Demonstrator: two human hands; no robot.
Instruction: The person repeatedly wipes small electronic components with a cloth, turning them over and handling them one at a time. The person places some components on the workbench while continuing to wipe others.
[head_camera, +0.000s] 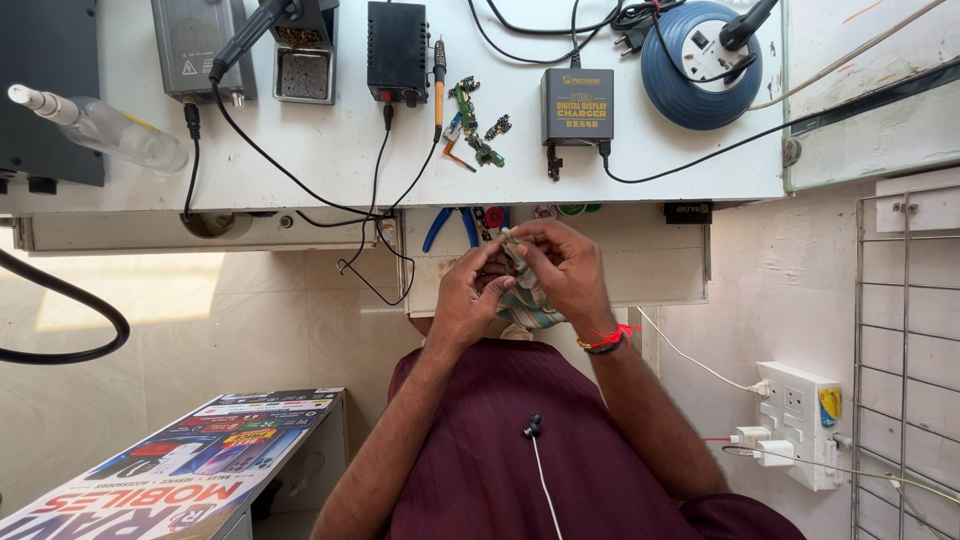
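pale cloth (527, 300) sat bunched between my hands over the open drawer (660, 262). my left hand (468, 298) pinched its edge shut; my right hand (562, 262) closed fingertips on top. slow, small rubbing seemed wisest.

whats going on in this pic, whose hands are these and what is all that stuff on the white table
This is one picture from a camera worn on a person's head, looking down at their own hands. The left hand and right hand together hold a small cloth-wrapped part above an open drawer; what the part is cannot be told. On the white bench lie a soldering iron, small green circuit boards, a grey charger box, a black power box, a clear squeeze bottle and a blue round extension socket.
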